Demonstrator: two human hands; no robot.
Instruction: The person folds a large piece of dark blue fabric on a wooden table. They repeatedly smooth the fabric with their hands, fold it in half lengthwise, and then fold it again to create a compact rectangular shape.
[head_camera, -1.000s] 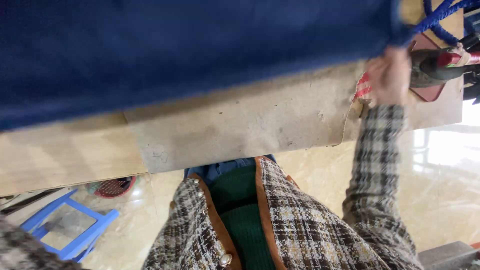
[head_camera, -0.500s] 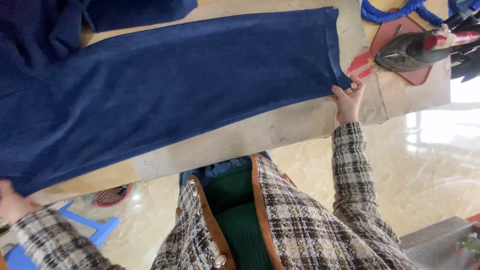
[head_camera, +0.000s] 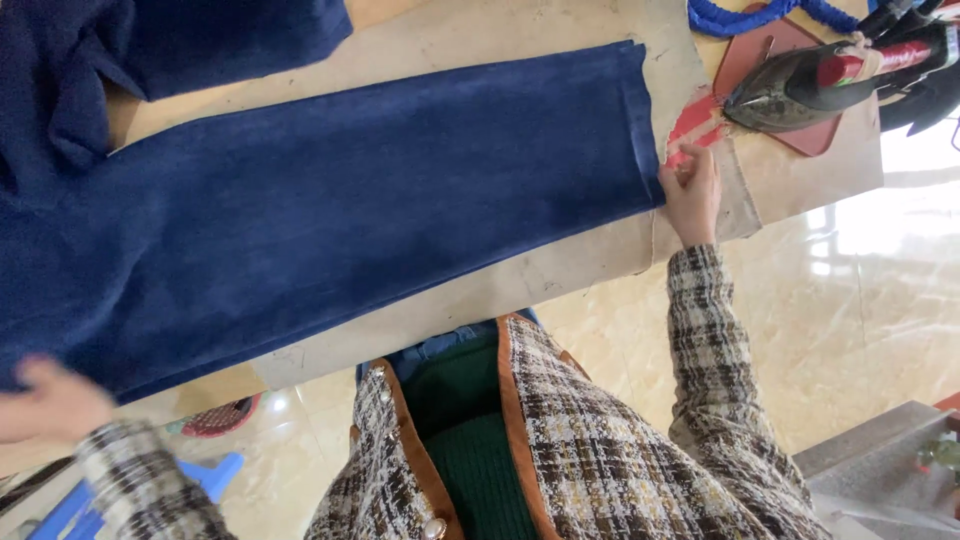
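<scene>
Nearest the camera: plaid tweed jacket (head_camera: 590, 440) with tan trim over a green knit top, both sleeves reaching out toward the worktop (head_camera: 450, 310).

Left hand (head_camera: 50, 400) at about 8 o'clock, blurred, resting at the near edge of the dark blue trouser leg (head_camera: 330, 210) toward its wide upper end. Fingers look loosely spread on the fabric; cannot tell whether anything is pinched.

Right hand (head_camera: 690, 190) at about 2 o'clock, fingertips bunched at the near corner of the hem (head_camera: 640, 125), apparently pinching that corner or pressing it flat; actual grip hidden by the fingers.

Hands wide apart, one at each end of the leg.

Trouser leg spread flat on the tan worktop cover, long axis running roughly 9 to 3 o'clock, tilted so the hem end sits farther away than the waist end. Hem just beside the right hand; wide end beside the left hand. Cloth spans nearly the whole gap between the two.

Farther out, at 10 to 11 o'clock: rest of the garment (head_camera: 150, 50) bunched in folds.

Farthest, at 1 to 2 o'clock: electric iron (head_camera: 800, 85) lying on a red rest pad (head_camera: 800, 135), past the hem and near the right hand, well apart from the left. Blue braided cord (head_camera: 760, 15) beyond it at the far edge.
</scene>
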